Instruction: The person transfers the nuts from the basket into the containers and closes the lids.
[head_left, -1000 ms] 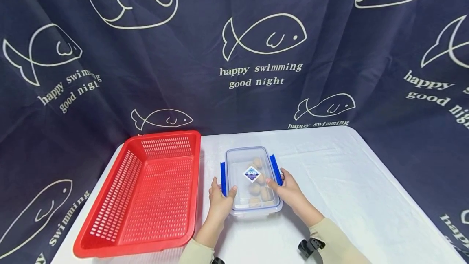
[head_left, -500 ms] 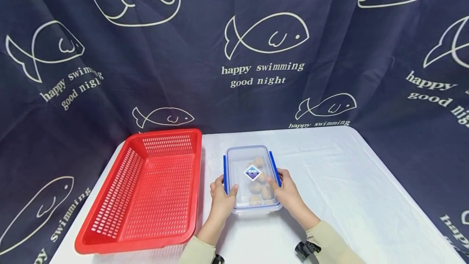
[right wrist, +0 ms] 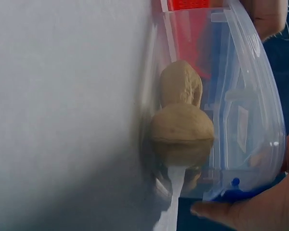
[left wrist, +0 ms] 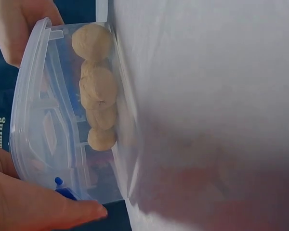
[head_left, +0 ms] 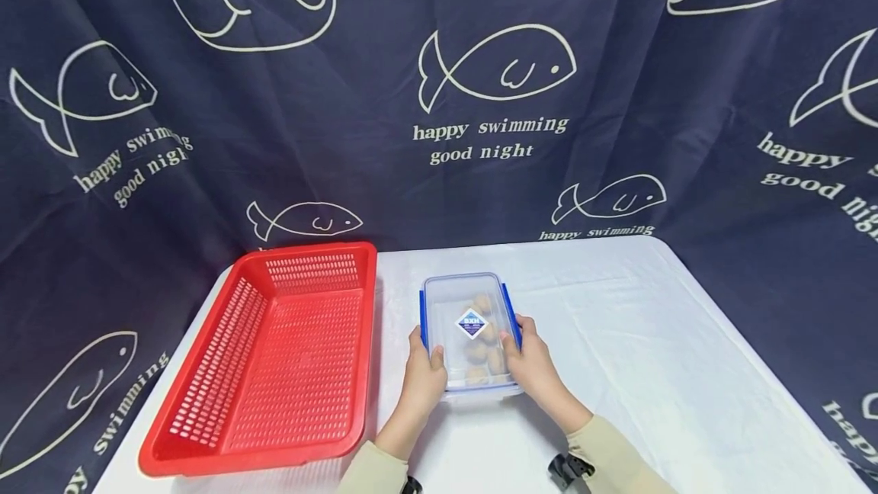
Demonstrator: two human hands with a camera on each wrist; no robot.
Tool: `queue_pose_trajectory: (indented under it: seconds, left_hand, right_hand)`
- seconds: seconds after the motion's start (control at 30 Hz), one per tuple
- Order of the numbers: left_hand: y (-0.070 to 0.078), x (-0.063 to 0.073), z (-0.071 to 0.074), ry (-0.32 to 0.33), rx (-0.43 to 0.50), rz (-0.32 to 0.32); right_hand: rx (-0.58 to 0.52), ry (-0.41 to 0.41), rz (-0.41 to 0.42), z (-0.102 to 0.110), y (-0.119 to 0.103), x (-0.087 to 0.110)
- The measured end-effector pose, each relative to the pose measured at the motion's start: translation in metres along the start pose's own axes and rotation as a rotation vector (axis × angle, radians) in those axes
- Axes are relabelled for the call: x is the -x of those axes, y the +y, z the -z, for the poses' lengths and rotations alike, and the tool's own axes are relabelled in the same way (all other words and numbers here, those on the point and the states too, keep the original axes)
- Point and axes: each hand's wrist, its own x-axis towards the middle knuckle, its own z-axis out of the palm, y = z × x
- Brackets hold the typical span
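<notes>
A clear plastic food container with a lid on top rests on the white table in the head view. Several walnuts lie along its right side, seen through the wall. Blue latches run down both long sides, lying close against the walls. My left hand grips the left side, thumb on the lid's edge and fingers at the latch. On the opposite side my right hand holds on the same way. The lower fingers are partly hidden in the head view.
A red perforated basket stands on the table to the left of the container. The white tablecloth stretches to the right. Behind the table hangs a dark blue curtain with fish drawings.
The blue latches, which stuck outward, have swung down against the container's sides. Both hands have closed inward on the sides, and the container stays in nearly the same place.
</notes>
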Motion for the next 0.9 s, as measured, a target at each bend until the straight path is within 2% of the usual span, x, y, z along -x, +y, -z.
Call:
queue_pose_trajectory:
  seconds: [0.13, 0.27, 0.43, 0.6, 0.73, 0.9]
  left_hand:
    - [0.002, 0.0, -0.003, 0.012, -0.018, -0.02]
    - [0.004, -0.002, -0.006, 0.025, -0.031, -0.029]
    - [0.008, -0.002, -0.006, 0.035, -0.09, -0.067]
    - [0.02, 0.006, 0.004, 0.015, -0.098, -0.104]
    - [0.038, 0.011, 0.015, -0.079, -0.065, -0.093]
    - [0.071, 0.013, 0.033, -0.288, 0.015, -0.07]
  right_hand:
    - [0.04, 0.025, 0.029, 0.0, -0.001, 0.0]
    - [0.048, 0.008, 0.038, 0.002, -0.001, -0.001]
    - [0.054, -0.079, 0.026, 0.009, -0.001, -0.001]
    - [0.097, -0.171, -0.008, 0.023, -0.007, -0.002]
    - [0.152, -0.22, 0.006, 0.039, -0.016, -0.005]
    - [0.215, -0.279, 0.065, 0.061, -0.029, -0.011]
